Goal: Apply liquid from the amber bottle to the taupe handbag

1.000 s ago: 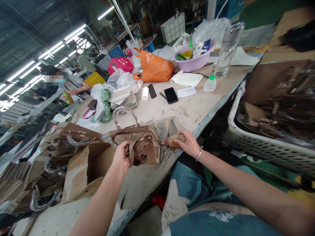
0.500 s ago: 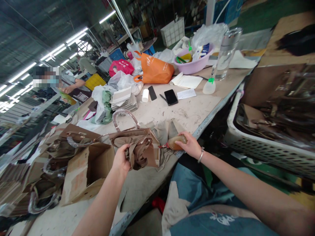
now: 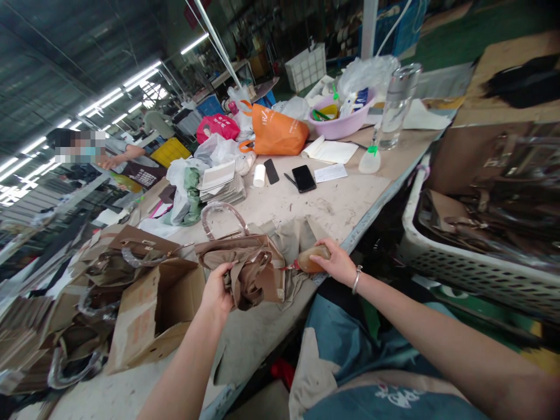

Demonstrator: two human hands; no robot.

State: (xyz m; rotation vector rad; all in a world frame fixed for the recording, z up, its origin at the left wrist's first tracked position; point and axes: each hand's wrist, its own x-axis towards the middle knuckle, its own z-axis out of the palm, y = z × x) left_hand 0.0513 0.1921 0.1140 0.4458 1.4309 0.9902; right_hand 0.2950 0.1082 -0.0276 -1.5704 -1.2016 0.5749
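A taupe leather handbag [image 3: 258, 265] with a plastic-wrapped handle lies on the worktable [image 3: 341, 201] in front of me. My left hand [image 3: 217, 290] is closed on its crumpled front flap and straps. My right hand [image 3: 336, 261] is closed on a small brownish squeeze bottle [image 3: 311, 258] with a red tip, lying near the table's front edge. The tip points at the bag's right side. A grey cloth [image 3: 294, 233] lies under the bag.
An open cardboard box [image 3: 153, 306] and several more taupe bags [image 3: 126, 251] lie to the left. Two phones [image 3: 303, 177], an orange bag [image 3: 273, 131], a lilac basin [image 3: 339, 114] and a glass bottle [image 3: 394, 105] stand farther back. A white crate [image 3: 472, 262] sits right. Another person [image 3: 105, 154] works far left.
The view has shifted slightly. My right hand with the bottle has slid a little toward the bag. My left hand keeps its hold on the bag.
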